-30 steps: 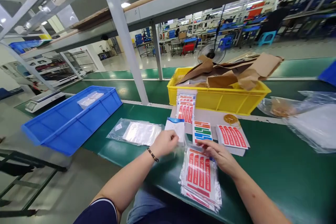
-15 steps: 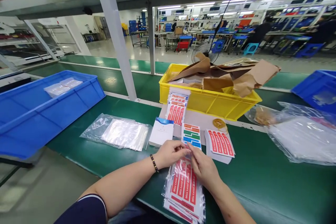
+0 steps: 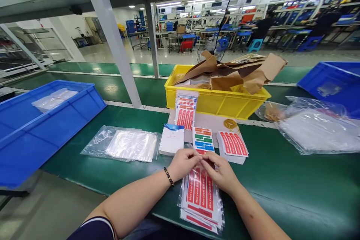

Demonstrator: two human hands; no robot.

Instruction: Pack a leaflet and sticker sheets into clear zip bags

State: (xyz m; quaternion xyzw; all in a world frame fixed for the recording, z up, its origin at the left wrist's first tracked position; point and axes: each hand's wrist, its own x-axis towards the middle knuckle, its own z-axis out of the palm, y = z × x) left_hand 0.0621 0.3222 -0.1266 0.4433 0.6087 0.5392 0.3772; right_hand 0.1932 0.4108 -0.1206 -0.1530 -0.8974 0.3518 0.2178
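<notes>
A stack of clear bags holding red label sheets (image 3: 201, 197) lies on the green belt (image 3: 295, 191) near the front edge. My left hand (image 3: 184, 163) and my right hand (image 3: 221, 172) meet over the top end of the uppermost bag, fingers pinched on its mouth. Just beyond them lie a sheet of red, green and blue labels (image 3: 203, 139), a sheet of red labels (image 3: 233, 143) and a small white and blue booklet (image 3: 172, 139). More red label sheets (image 3: 185, 112) lean against the yellow bin (image 3: 216, 102).
The yellow bin holds crumpled brown paper (image 3: 242, 71). A pack of empty clear bags (image 3: 123, 143) lies left; a blue bin (image 3: 36, 120) further left. Rubber bands (image 3: 231, 123), large plastic bags (image 3: 317, 127) and another blue bin (image 3: 332, 82) sit right. A grey post (image 3: 112, 41) stands behind.
Both hands came together from apart onto the top of the bagged stack. The view dropped and swung right, so the blue bin on the right came into sight.
</notes>
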